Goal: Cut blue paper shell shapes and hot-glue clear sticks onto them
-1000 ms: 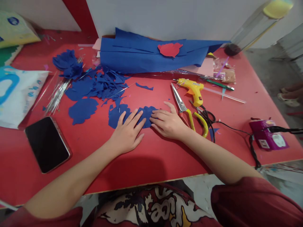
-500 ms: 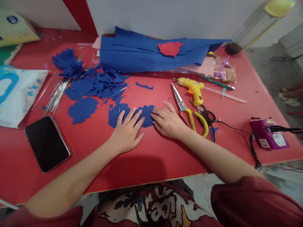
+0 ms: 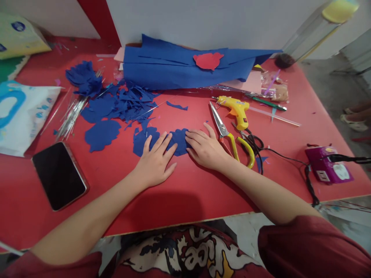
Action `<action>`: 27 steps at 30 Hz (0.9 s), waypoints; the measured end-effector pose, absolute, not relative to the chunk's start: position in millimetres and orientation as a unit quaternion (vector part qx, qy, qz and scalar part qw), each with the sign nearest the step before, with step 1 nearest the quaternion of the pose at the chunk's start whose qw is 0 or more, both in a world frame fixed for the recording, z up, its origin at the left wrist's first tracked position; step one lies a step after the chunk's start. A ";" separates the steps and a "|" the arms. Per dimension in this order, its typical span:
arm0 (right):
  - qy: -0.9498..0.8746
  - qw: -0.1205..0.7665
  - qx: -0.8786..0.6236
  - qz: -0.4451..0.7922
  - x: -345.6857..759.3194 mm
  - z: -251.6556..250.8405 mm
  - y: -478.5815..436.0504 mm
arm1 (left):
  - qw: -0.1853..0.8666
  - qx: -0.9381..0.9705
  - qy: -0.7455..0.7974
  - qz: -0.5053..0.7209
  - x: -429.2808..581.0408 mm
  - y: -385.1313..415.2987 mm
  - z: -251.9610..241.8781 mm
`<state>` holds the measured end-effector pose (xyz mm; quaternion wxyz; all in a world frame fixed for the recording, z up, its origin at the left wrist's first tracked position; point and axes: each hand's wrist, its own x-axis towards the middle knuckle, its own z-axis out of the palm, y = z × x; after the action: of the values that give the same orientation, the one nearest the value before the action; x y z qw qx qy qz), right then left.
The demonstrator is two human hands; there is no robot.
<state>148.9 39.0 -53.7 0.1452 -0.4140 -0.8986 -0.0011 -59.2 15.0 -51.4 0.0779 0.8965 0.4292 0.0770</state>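
Two blue cut-out pieces lie flat in front of me, a left blue piece (image 3: 142, 141) and a right blue piece (image 3: 180, 141). My left hand (image 3: 155, 164) rests palm down with its fingers spread, the fingertips across both pieces. My right hand (image 3: 207, 148) lies flat, fingertips at the outer edge of the right piece and thumb apart. Neither hand grips anything. Just beyond my right hand lie scissors (image 3: 222, 129) with yellow handles. Another scalloped blue cut-out (image 3: 102, 134) sits to the left.
Blue scraps (image 3: 130, 102), a blue bundle (image 3: 84, 77) and silvery wires (image 3: 72, 114) lie back left. A phone (image 3: 59, 175) is at left. A yellow glue gun (image 3: 236, 110) and a purple power box (image 3: 329, 164) with cables stand right. Folded blue sheet (image 3: 174, 67) lies behind.
Both hands stay in place on the blue pieces. The view has shifted very slightly; nothing else visibly differs.
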 end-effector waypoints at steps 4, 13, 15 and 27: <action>-0.897 0.157 -0.413 -0.005 150.1 -52.0 38.5 | 0.079 0.896 0.430 0.077 -59.1 15.2 -51.9; -0.910 0.099 -0.401 -0.037 150.1 -51.9 39.3 | 0.051 0.857 0.501 0.110 -58.0 13.3 -50.5; -0.900 0.103 -0.420 -0.048 150.7 -52.8 39.9 | 0.041 0.843 0.524 0.109 -57.6 12.9 -49.9; -0.912 0.103 -0.397 -0.017 150.7 -54.5 39.9 | 0.068 0.842 0.519 0.132 -58.5 13.5 -54.2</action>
<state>150.7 39.9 -54.5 0.1031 -0.3970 -0.9119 -0.0166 -58.5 13.5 -54.2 0.0675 0.8416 0.5193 0.1322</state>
